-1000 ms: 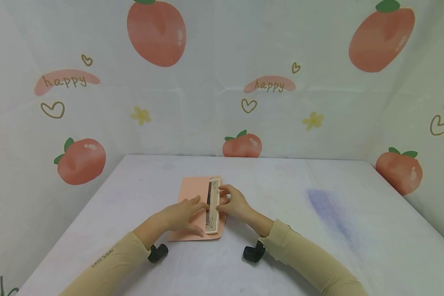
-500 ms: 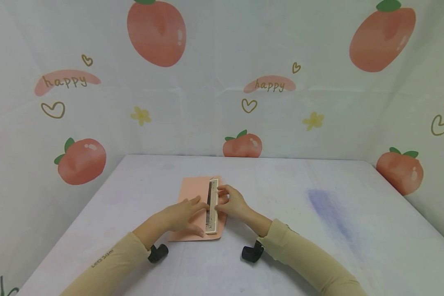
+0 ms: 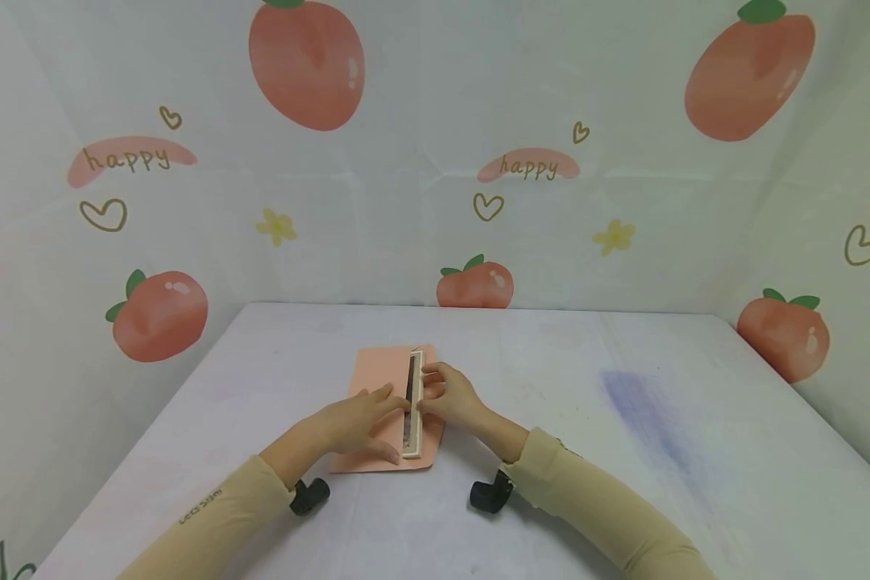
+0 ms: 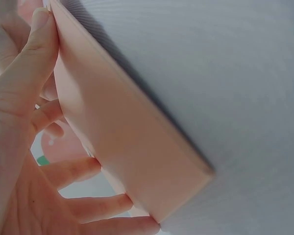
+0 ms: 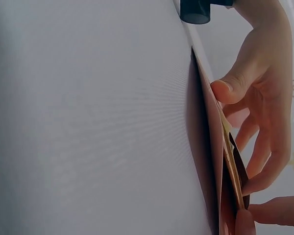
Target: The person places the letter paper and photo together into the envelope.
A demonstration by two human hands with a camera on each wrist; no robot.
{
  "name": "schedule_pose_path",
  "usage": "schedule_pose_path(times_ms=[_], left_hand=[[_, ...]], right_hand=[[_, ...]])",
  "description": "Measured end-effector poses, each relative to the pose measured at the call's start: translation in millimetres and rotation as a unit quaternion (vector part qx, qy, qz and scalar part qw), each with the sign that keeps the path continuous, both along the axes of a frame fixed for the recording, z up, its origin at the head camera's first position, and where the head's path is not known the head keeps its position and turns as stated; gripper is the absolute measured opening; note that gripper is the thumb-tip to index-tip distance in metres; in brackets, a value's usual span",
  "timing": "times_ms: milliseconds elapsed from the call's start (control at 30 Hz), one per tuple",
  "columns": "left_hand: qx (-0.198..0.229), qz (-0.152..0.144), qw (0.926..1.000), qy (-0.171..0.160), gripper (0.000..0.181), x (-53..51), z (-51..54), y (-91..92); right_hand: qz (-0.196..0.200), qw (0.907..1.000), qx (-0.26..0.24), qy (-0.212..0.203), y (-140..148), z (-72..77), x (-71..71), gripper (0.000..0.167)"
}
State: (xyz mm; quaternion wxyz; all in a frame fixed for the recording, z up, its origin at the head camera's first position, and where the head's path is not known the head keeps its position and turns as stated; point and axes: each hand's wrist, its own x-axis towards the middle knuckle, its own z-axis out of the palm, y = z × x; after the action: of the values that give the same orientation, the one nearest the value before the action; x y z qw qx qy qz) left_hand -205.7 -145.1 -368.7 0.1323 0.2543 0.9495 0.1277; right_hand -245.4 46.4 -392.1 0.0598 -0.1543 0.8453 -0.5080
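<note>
A peach-pink envelope (image 3: 377, 366) lies flat on the table, its mouth toward the right. A cream card (image 3: 417, 419) with a dark picture area and a pale border sits partly inside it, only a narrow strip showing. My left hand (image 3: 351, 420) rests on the envelope with its fingers spread, the index fingertip at the mouth by the card. At the card's right edge my right hand (image 3: 460, 399) pinches it between thumb and fingers. In the right wrist view the envelope (image 5: 213, 132) is seen edge-on, and only fingertips of my right hand (image 5: 277, 213) show.
A pale table (image 3: 551, 362) spreads around the envelope, with a bluish smudge (image 3: 645, 423) at the right. Behind stands a white cloth backdrop (image 3: 406, 201) printed with peaches. Black wrist cameras (image 3: 309, 497) hang under both wrists.
My right hand has moved slightly left, pushing the card further into the envelope, so its visible strip is narrower. My left hand has stayed still.
</note>
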Motion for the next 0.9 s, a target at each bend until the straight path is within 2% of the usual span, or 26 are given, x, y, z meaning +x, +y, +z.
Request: schedule_pose_path(times_ms=[567,900], left_hand=[[0.003,-0.019,0.9998,0.006,0.071,2.0,1.6,-0.8],[0.003,-0.013,0.9999,0.000,0.072,1.9,0.8,-1.0]], right_hand=[[0.007,0.9999,-0.001,0.007,-3.5,1.1,1.6,0.055],[0.013,0.9998,-0.014,-0.008,-5.5,2.3,1.4,0.053]])
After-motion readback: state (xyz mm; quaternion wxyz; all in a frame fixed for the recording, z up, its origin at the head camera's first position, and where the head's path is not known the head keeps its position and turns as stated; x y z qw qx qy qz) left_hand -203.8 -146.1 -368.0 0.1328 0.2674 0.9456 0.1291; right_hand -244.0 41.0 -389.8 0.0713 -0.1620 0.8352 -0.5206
